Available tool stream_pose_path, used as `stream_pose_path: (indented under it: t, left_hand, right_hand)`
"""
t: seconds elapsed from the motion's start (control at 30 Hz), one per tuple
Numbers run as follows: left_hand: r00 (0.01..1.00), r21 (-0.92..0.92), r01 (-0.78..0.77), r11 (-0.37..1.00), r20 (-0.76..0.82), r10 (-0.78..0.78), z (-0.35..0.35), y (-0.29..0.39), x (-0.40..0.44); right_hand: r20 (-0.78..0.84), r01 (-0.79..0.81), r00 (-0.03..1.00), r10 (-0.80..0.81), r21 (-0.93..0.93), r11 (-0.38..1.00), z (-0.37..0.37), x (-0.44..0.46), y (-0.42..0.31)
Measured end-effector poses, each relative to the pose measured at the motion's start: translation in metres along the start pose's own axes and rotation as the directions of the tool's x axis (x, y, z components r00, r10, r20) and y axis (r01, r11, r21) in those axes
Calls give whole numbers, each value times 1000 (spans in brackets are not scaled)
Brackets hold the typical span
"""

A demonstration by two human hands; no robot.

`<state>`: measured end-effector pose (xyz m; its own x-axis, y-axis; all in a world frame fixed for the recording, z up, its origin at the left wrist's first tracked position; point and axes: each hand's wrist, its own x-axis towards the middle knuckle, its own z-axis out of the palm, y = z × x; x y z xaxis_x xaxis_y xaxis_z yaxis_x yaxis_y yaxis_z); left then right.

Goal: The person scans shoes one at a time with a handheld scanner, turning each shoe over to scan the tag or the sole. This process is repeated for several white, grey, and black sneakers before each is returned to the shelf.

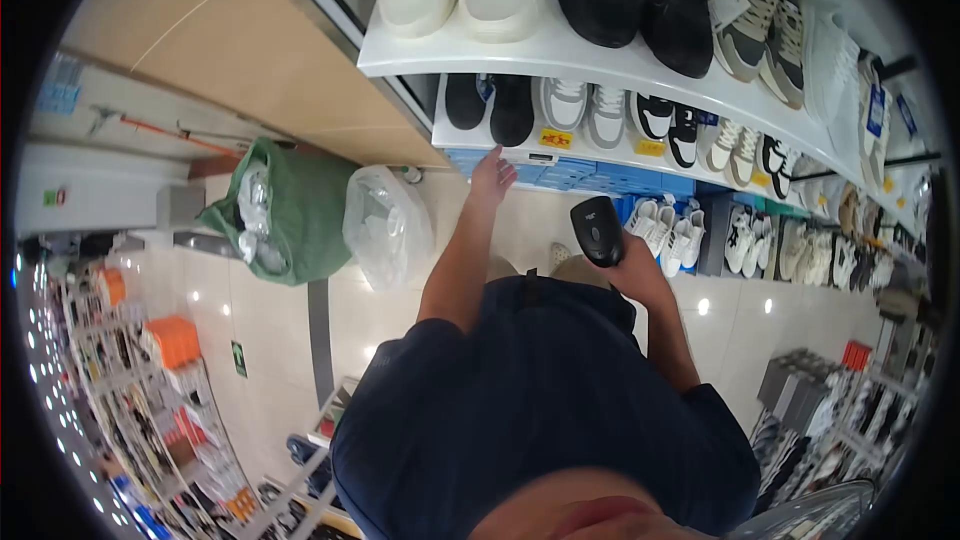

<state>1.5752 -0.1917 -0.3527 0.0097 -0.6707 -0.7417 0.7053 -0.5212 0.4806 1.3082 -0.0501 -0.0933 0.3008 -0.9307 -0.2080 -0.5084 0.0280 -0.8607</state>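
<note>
My right hand (633, 270) is wrapped round a black handheld barcode scanner (597, 232), whose broad head faces the shelves. My left hand (492, 177) reaches up to the front edge of the lower white shelf (455, 136), just below a pair of black shoes (512, 112). It holds nothing, and its fingers are apart. Whether a fingertip touches the shelf edge or the shoe, I cannot tell. Right of the black pair stand grey-and-white sneakers (606, 115) with a yellow price tag (556, 138) beside them. Blue shoe boxes (610, 178) are stacked under this shelf.
An upper shelf (400, 61) with white and black shoes overhangs the lower one. On the tiled floor to the left lie a green sack (300, 230) and a clear plastic bag (388, 230). More racks (130, 380) line the far left. White sneakers (665, 230) stand low at the right.
</note>
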Motion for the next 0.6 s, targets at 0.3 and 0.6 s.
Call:
stream_pose_path:
  t: [0.3, 0.6]
  left_hand:
    - [999, 13, 46, 999, 1, -46, 35, 29, 64]
    - [970, 6, -182, 983, 164, 179, 32, 31, 19]
  right_hand:
    - [-282, -182, 944, 173, -5, 983, 36, -29, -4]
    - [-393, -232, 893, 219, 14, 973, 60, -45, -10]
